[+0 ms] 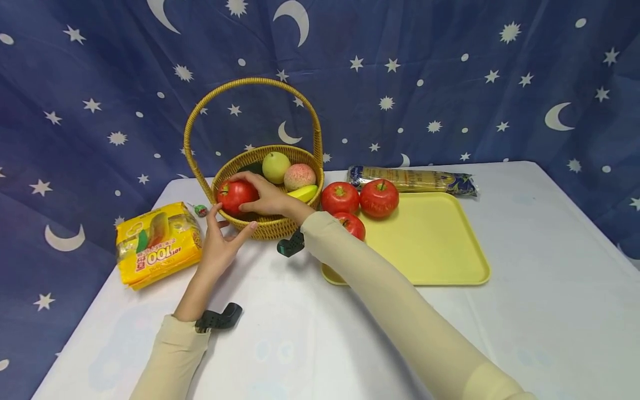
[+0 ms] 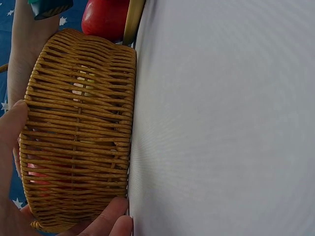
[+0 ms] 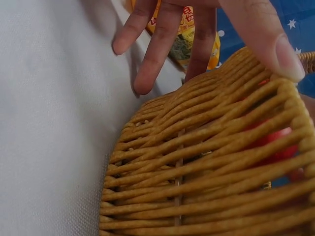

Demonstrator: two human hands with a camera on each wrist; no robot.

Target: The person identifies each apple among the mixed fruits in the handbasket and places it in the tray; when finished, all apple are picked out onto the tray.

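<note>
In the head view my right hand (image 1: 267, 195) reaches into the wicker basket (image 1: 272, 229) and grips a red apple (image 1: 236, 195) at its left side. My left hand (image 1: 218, 245) is at the basket's near left, thumb and fingers spread; the thumb (image 2: 17, 118) touches the rim in the left wrist view. The right wrist view shows its other fingers fairly straight beside the wicker. Also in the basket are a yellow-green pear (image 1: 275, 166), a pink peach (image 1: 300, 176), a banana (image 1: 304, 193) and a dark green item (image 1: 252, 168), partly hidden.
Right of the basket, red apples (image 1: 379, 198) sit on a yellow tray (image 1: 435, 244), one partly behind the right sleeve. A pasta packet (image 1: 410, 180) lies behind it. Left stand a yellow bag (image 1: 159, 244) and a small wrapped lollipop (image 1: 200, 210). The basket's tall handle (image 1: 252, 81) arches overhead.
</note>
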